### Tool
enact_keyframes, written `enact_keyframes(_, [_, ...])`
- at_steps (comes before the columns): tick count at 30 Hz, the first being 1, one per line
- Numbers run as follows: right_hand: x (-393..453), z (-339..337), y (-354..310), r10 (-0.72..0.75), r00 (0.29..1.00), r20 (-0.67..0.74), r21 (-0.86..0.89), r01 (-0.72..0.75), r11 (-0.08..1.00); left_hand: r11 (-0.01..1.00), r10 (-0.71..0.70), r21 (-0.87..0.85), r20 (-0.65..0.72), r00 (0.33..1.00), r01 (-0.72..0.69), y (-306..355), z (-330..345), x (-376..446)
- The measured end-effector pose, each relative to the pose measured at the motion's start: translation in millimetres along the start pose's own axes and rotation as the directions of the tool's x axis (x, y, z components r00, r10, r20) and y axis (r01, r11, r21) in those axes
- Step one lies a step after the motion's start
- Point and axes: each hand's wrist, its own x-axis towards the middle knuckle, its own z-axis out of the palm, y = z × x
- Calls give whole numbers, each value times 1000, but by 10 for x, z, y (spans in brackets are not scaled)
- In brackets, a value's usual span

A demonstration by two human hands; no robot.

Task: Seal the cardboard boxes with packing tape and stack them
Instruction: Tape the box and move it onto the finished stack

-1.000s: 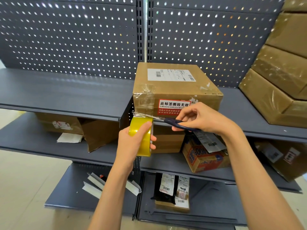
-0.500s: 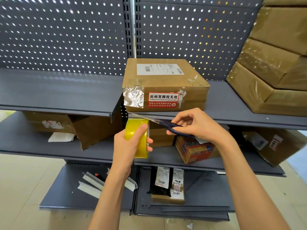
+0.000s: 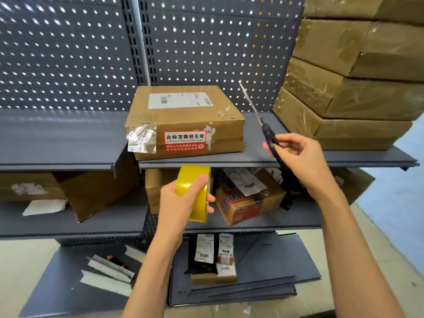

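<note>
A flat cardboard box (image 3: 183, 118) with a white shipping label and a red sticker sits on the upper grey shelf (image 3: 57, 143). A piece of clear tape (image 3: 142, 141) hangs loose over its front left corner. My left hand (image 3: 181, 200) grips a yellow roll of packing tape (image 3: 195, 189) below the shelf edge, in front of the box. My right hand (image 3: 298, 154) holds dark-handled scissors (image 3: 263, 125), blades closed and pointing up and away, to the right of the box.
A stack of tape-wrapped cardboard boxes (image 3: 351, 76) fills the upper shelf at the right. The middle shelf holds an open box (image 3: 91, 191), an orange printed box (image 3: 247, 203) and other parcels. Small packages (image 3: 213, 260) and metal strips lie on the bottom shelf. A perforated back panel stands behind.
The scissors have left the tape strand and swung up to the right of the box. The tape roll is now free of the box and lower; the cut tape end hangs on the corner.
</note>
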Motion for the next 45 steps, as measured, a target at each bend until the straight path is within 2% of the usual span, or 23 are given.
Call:
enact_keyframes(2, [76,-12,48,20,996,-91,-111,-30,993,1000,11,14,18,1000,-11,17,64,4])
enact_keyframes(5, [215,33,133,16,983,-181,-421,-92,902,999,26,21,24,999,-26,54,144,23])
enact_keyframes(8, [364,127,201,17,983,-181,-637,-130,759,999,38,37,32,999,-39,77,197,47])
enact_keyframes(11, [487,217,229,28,985,-168,-743,-146,653,996,51,67,44,998,-54,94,232,75])
enact_keyframes(14, [548,285,272,49,991,-122,-803,-128,582,993,58,96,55,997,-64,121,265,101])
enact_keyframes(19, [573,320,366,47,997,-62,-826,-78,559,971,98,212,87,991,-115,152,285,137])
enact_keyframes(25, [589,269,206,-123,992,-16,-787,64,614,912,199,342,111,974,-226,318,294,124])
enact_keyframes(29, [545,293,-126,-293,956,-16,-765,177,619,869,293,370,150,944,-329,531,219,123])
enact_keyframes(33, [501,375,-396,-427,904,-13,-763,267,588,730,406,512,208,890,-453,767,7,109])
enact_keyframes(35, [487,462,-491,-466,885,-5,-757,301,580,637,449,613,198,871,-467,875,-163,134])
enact_keyframes(39, [449,755,-655,-494,869,43,-742,359,567,364,529,820,208,823,-441,1089,-566,204])
enact_keyframes(42, [395,1032,-804,-502,861,82,-720,399,567,173,498,912,245,832,-372,1230,-925,270])
enact_keyframes(45, [341,1372,-969,-503,853,137,-709,439,552,72,434,946,256,864,-317,1325,-1372,403])
